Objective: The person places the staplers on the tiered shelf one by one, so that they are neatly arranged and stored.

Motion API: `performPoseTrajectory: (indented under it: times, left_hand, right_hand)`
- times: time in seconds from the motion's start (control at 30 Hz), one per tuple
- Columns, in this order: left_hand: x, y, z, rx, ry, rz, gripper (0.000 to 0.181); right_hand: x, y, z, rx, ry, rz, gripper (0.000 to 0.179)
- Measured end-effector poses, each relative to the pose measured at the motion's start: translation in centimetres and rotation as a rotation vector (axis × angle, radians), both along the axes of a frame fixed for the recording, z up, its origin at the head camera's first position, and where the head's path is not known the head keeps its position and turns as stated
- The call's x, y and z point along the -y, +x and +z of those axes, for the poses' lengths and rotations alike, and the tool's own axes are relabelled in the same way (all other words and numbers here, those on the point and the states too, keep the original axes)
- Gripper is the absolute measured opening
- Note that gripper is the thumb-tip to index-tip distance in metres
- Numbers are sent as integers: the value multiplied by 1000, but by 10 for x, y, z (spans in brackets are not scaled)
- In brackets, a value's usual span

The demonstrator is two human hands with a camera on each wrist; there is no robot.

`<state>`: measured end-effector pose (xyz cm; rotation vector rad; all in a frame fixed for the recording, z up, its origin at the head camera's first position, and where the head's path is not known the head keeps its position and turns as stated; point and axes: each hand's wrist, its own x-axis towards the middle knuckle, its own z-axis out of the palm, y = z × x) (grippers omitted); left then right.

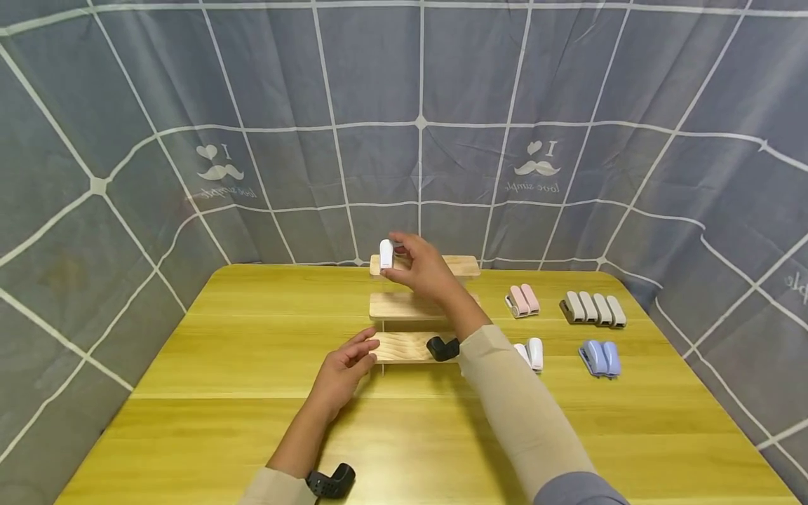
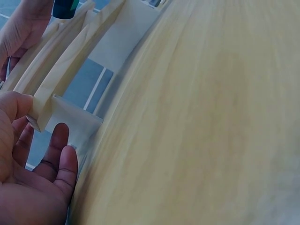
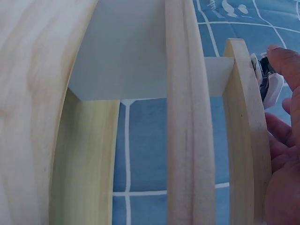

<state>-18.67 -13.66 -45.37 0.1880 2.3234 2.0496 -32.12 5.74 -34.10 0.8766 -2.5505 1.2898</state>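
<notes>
A small white stapler (image 1: 386, 255) is held upright at the left end of the top shelf of a three-tier wooden stand (image 1: 404, 306). My right hand (image 1: 421, 265) pinches it between thumb and fingers. Seen from the right wrist, the stapler (image 3: 272, 86) is close against the top board, partly covered by the fingers. My left hand (image 1: 344, 372) is at the left end of the lowest shelf. In the left wrist view, thumb and a finger pinch the corner of that board (image 2: 51, 93), while the other fingers hang loosely below it.
Right of the stand lie pink staplers (image 1: 522, 301), a row of grey staplers (image 1: 593, 309), blue staplers (image 1: 600, 358) and white staplers (image 1: 534, 354), the last partly behind the right sleeve. A grey checked curtain (image 1: 379, 91) surrounds the wooden table (image 1: 252, 393).
</notes>
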Motion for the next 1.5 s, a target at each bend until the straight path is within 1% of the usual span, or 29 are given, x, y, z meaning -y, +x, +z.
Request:
performPoseTrajectory:
  times: [0.17, 0.33, 0.6, 0.73, 0.9, 1.03, 1.13, 1.23, 1.33, 1.4, 1.5]
  left_hand:
    - [-1, 2, 1, 6, -1, -1, 28]
    - [0, -1, 1, -11, 14, -10, 30]
    - [0, -4, 2, 2, 10, -8, 29]
    - [-1, -5, 1, -8, 10, -4, 29]
    - [-2, -5, -2, -7, 11, 1, 28]
    - [-2, -4, -2, -3, 9, -4, 28]
    - [-2, -2, -2, -5, 5, -3, 28]
    - [-2, -2, -1, -9, 7, -7, 29]
    - [-2, 0, 0, -9, 14, -3, 28]
    - [-2, 1, -1, -2, 19, 4, 28]
    - [-3, 2, -1, -9, 18, 8, 28]
  right_hand:
    - [-1, 0, -2, 4, -2, 5, 70]
    - [0, -5, -1, 14, -19, 16, 70]
    - [-4, -9, 2, 69, -14, 16, 71]
    - [-6, -12, 2, 60, -10, 34, 71]
    - [-7, -10, 0, 63, -28, 35, 69]
    - [-14, -5, 2, 43, -43, 35, 66]
    - [-22, 2, 3, 24, -34, 36, 66]
    - [-32, 11, 6, 0, -36, 31, 64]
    - [-43, 21, 10, -42, -55, 38, 62]
    - [-53, 27, 11, -63, -75, 41, 60]
    - [-70, 37, 12, -87, -103, 29, 57]
